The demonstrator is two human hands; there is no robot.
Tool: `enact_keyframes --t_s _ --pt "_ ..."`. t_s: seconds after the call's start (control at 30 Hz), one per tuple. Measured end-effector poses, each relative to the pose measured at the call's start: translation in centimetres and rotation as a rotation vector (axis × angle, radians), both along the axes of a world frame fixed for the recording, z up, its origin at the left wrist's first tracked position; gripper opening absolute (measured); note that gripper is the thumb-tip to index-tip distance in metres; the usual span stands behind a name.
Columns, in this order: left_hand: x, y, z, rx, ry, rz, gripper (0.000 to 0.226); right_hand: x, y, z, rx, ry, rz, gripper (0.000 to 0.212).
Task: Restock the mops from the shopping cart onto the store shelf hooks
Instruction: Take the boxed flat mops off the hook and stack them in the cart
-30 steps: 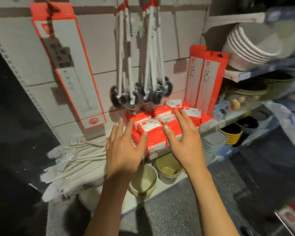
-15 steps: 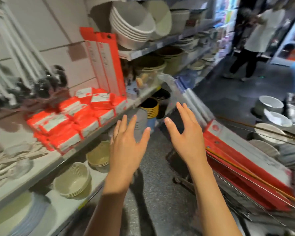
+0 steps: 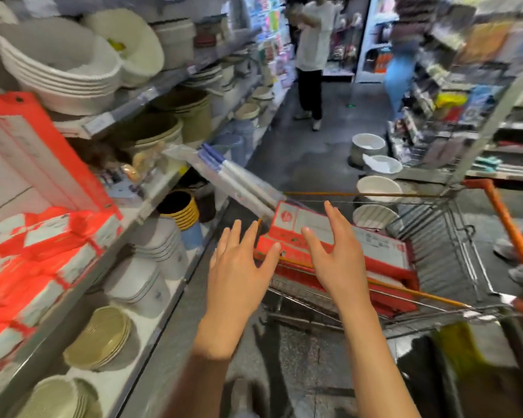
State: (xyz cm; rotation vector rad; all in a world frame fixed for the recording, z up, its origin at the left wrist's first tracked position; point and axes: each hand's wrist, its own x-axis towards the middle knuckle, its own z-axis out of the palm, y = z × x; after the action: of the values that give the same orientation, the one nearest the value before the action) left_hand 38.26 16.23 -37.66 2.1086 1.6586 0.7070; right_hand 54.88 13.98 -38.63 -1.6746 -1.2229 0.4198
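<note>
Store aisle: shopping cart (image 3: 435, 236) holds stacked red-boxed mops (image 3: 375, 248).

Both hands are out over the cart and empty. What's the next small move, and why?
Probably lower both hands onto the top red-and-white mop package and grip it. The left hand and right hand are open, holding nothing, right by its near end, and it lies uppermost on the stack in the shopping cart.

Above the cart (image 3: 453, 236), open space is left over the red mop boxes (image 3: 344, 245); its near end is crossed by wire rim and yellow poles (image 3: 417, 294)
</note>
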Motion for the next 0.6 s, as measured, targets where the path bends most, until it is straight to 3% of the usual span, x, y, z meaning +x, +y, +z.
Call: enact_keyframes --t_s 0.13,0.47,0.57,0.6 --pt "4.3 2.9 -1.0 -0.037 0.005 -0.115 0.066 3.7 1.3 -1.7 -0.034 -0.004 -0.119 0.066" --pt "11.7 16.2 -7.1 -0.202 0.032 -0.311 0.066 9.4 10.0 -6.6 -0.186 0.125 -0.304 0.065" --pt "13.2 20.0 -9.1 -0.236 -0.047 -0.474 0.039 10.4 13.0 -8.6 -0.239 0.199 -0.372 0.065" --pt "13.8 21.4 -10.4 -0.197 0.004 -0.536 0.047 10.6 13.7 -9.2 -0.273 0.22 -0.39 0.066"
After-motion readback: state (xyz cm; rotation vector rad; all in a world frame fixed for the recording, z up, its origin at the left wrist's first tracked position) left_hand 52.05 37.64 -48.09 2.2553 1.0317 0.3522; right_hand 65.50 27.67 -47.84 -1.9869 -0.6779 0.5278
